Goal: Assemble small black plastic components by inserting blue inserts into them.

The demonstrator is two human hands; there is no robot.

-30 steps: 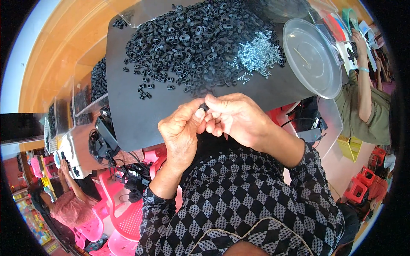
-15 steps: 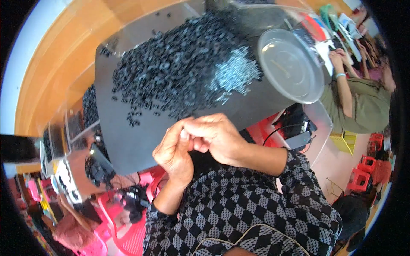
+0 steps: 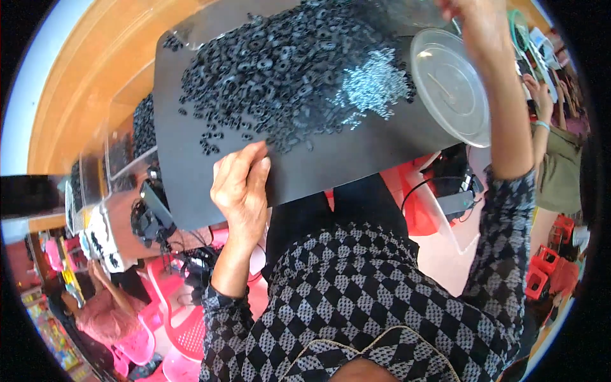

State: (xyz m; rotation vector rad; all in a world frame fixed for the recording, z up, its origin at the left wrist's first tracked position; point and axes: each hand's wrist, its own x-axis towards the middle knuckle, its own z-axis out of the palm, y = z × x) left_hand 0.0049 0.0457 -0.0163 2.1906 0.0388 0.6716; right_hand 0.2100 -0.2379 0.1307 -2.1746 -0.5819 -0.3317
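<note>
Black plastic parts (image 3: 267, 70) form a wide heap from eleven to twelve o'clock on a dark board (image 3: 184, 169), twelve pointing away from me and the dial centred on the view. A few loose parts lie at ten o'clock, just beyond my left hand (image 3: 240, 188); this placement probably keeps single parts within easy pick-up distance. Small silvery pieces (image 3: 375, 86) occupy one o'clock, touching the heap yet gathered in their own patch, presumably so that the two kinds stay distinguishable. A clear round lid (image 3: 439, 118) lies at two o'clock with a thin stick (image 3: 439, 86) on it. My left hand is at nine o'clock over the near part of the board, fingers curled, thumb and index tips close to each other. Whether a part is pinched there cannot be determined: the tips meet a dark background and the fingers conceal the palm. My right hand (image 3: 482, 28) is between one and two o'clock, arm outstretched past the lid, likely for reach. Its fingertips are blurred at the upper edge, so their grip cannot be told. My right forearm borders the lid's outer side. Clear bins (image 3: 153, 151) at ten o'clock hold dark contents too small to identify.
</note>
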